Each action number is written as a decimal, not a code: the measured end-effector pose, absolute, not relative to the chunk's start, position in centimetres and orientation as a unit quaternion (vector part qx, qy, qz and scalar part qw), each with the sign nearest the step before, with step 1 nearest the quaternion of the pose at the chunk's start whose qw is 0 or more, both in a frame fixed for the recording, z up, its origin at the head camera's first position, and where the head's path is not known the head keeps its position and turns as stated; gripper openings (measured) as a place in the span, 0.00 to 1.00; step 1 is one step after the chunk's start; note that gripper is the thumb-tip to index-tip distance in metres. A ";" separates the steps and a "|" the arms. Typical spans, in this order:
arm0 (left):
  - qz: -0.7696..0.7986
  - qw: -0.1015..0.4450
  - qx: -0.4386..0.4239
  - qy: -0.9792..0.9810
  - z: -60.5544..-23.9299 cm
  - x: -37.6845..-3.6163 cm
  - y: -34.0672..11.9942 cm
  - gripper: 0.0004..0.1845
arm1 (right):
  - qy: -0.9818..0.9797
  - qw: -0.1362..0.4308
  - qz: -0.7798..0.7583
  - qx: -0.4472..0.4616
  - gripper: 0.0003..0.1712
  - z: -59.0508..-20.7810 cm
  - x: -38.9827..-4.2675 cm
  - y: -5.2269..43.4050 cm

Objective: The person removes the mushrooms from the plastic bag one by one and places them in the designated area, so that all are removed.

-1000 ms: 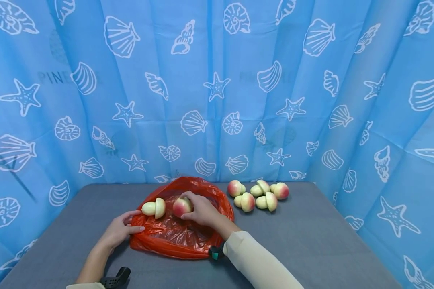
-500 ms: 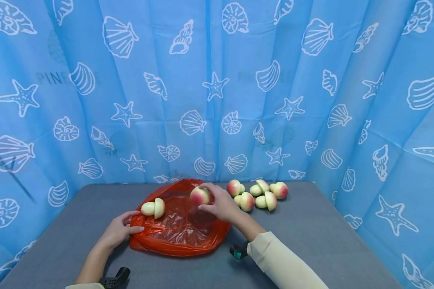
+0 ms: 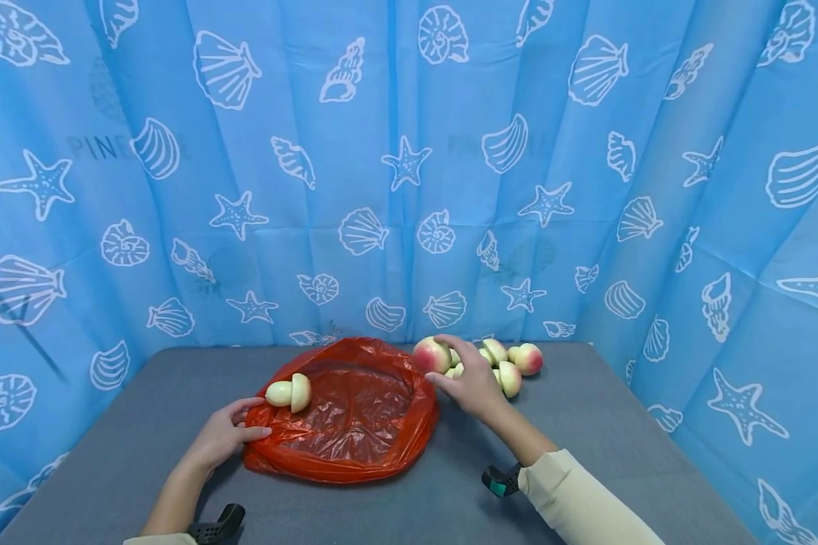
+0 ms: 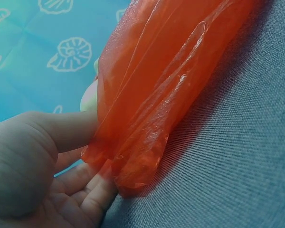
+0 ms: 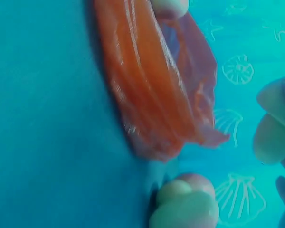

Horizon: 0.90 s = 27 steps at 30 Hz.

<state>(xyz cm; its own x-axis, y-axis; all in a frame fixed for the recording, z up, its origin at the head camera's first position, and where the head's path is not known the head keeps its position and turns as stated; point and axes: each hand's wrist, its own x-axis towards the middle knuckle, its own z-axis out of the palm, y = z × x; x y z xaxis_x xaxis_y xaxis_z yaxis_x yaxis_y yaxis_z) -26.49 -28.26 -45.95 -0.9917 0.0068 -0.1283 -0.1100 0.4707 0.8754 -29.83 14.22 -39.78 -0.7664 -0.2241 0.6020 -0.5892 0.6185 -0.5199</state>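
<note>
My left hand [image 3: 220, 435] pinches the left edge of a red plastic bag [image 3: 354, 469], thumb and fingers on either side of the film in the left wrist view. The bag lies with its mouth spread wide. Inside at its left sits a cream toy mushroom [image 3: 289, 393]. To the right of the bag, my right hand [image 3: 473, 382] holds another toy mushroom [image 3: 431, 354] with a pink-blushed cap, just above the bag's right rim. In the right wrist view this hand shows only partly, at the right edge.
Several more toy mushrooms [image 3: 510, 378] lie grouped at the back right of the grey table [image 3: 586, 454], partly hidden behind my right hand. A blue curtain [image 3: 409, 265] with white shells hangs behind the table.
My right hand has moved right, carrying the toy mushroom from over the bag's middle to its right rim, close to the group. My left hand has kept its grip.
</note>
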 end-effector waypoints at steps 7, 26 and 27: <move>0.506 0.057 -0.030 0.860 -45.9 -26.4 -28.3 0.41 | -0.860 0.285 0.373 0.202 0.35 -40.1 -29.3 18.3; 0.503 0.051 -0.033 0.862 -46.2 -26.6 -28.3 0.40 | -0.878 0.336 0.314 0.129 0.34 -41.9 -29.0 26.4; 0.503 0.051 -0.034 0.862 -46.2 -26.6 -28.2 0.40 | -0.882 0.331 0.313 0.123 0.34 -42.1 -29.0 26.7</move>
